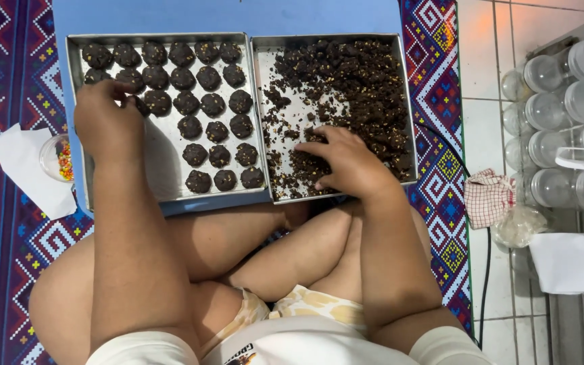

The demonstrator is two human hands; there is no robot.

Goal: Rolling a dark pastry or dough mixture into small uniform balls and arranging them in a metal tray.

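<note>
You sit cross-legged on a purple patterned mat [8,61]; white floor tiles [488,67] to the right. Clear lidded jars [562,101] stand far right, checked cloth [487,196] beside them. Your left hand [106,118] pinches a dark dough ball [142,106] over the left tray [163,176]. Your right hand [349,162], fingers spread, presses into loose dough [353,74] in the right tray [285,101]. Sprinkle cup [59,159] at left.

Clear round lidded plastic jars [552,108] lie stacked at right; a crumpled clear bag [518,226] lies below them.
</note>
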